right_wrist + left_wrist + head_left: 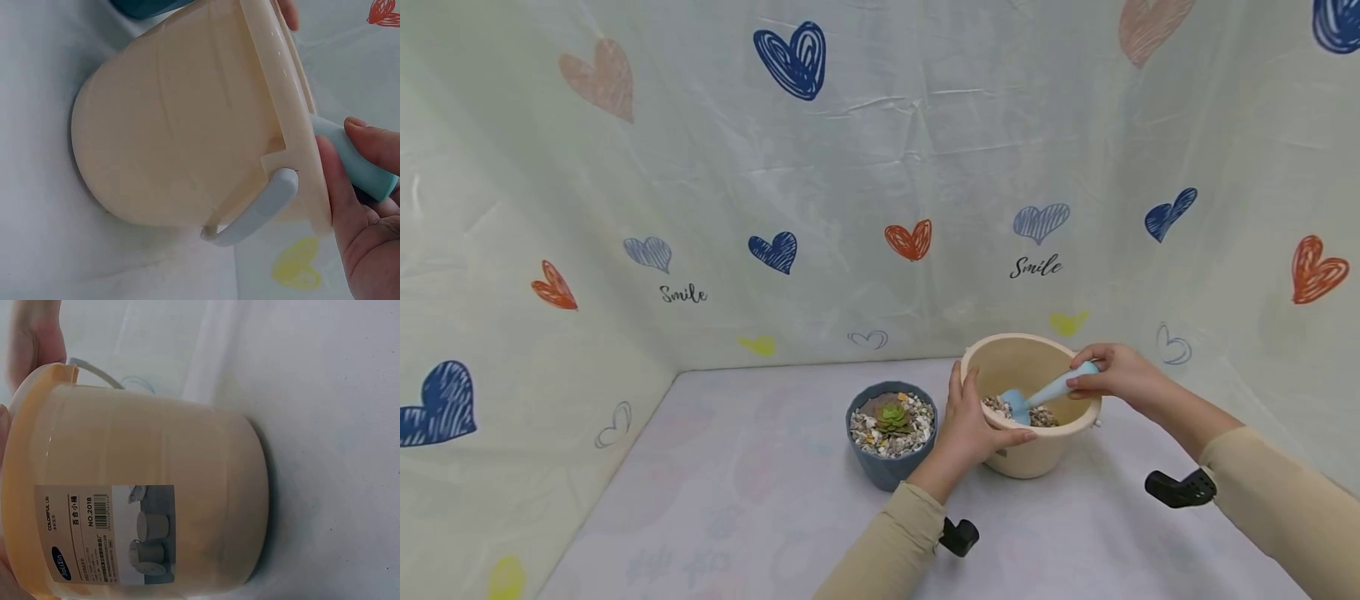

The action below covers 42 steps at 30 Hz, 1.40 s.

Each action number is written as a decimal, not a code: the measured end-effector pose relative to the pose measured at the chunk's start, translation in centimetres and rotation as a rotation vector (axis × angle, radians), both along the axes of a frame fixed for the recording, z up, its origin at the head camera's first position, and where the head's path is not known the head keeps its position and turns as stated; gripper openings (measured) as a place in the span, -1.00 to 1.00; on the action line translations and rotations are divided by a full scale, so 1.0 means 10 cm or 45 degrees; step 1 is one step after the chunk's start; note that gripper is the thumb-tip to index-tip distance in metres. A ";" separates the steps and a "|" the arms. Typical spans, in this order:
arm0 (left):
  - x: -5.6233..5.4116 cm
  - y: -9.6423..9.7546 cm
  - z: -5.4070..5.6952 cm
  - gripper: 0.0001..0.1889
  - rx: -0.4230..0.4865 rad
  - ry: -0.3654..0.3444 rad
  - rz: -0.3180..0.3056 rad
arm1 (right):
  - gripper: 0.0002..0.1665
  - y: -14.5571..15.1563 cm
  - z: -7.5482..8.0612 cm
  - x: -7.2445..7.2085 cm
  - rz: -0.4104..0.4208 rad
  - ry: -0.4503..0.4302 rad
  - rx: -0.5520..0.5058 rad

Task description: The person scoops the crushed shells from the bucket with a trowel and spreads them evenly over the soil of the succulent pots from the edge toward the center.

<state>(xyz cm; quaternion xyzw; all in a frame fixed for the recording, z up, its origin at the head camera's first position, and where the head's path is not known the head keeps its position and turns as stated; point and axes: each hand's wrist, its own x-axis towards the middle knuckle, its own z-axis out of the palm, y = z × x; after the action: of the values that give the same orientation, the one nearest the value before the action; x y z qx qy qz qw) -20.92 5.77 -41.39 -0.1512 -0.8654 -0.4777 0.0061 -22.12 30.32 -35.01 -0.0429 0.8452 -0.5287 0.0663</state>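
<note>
A cream plastic bucket [1026, 460] stands on the table, with brown and white gravel [1043, 417] in its bottom. My left hand [967, 427] grips its near left rim, thumb along the front and fingers spread at the left side. In my right hand [1116, 373] is the handle of a light blue toy shovel [1054, 389], slanting down into the bucket with its blade in the gravel. The right wrist view shows thumb and fingers curled round the shovel handle [359, 164], right at the rim. A printed label [106, 534] covers part of the bucket's wall.
Just left of the bucket stands a blue-grey pot [883, 473] with a green succulent [892, 418] set in pale pebbles. The bucket's grey carrying handle [256, 209] hangs down its side. A heart-printed curtain [850, 183] rises behind and beside the white-covered table [737, 500].
</note>
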 end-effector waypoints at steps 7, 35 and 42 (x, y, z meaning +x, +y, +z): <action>-0.01 -0.01 0.00 0.28 -0.012 0.007 0.011 | -0.60 0.06 0.00 0.08 -0.031 0.009 -0.068; 0.04 -0.11 0.10 0.32 -0.191 0.100 0.006 | -0.63 0.21 -0.07 0.30 -0.118 0.055 -0.203; 0.08 -0.23 0.24 0.31 -0.206 0.267 -0.017 | -0.78 0.28 -0.02 0.31 -0.114 0.090 -0.244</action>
<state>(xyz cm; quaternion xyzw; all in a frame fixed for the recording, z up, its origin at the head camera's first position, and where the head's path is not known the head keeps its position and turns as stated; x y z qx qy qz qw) -20.16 3.47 -39.00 -0.2060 -0.8947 -0.3879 0.0812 -18.98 33.16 -35.17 -0.0298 0.7936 -0.6076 0.0085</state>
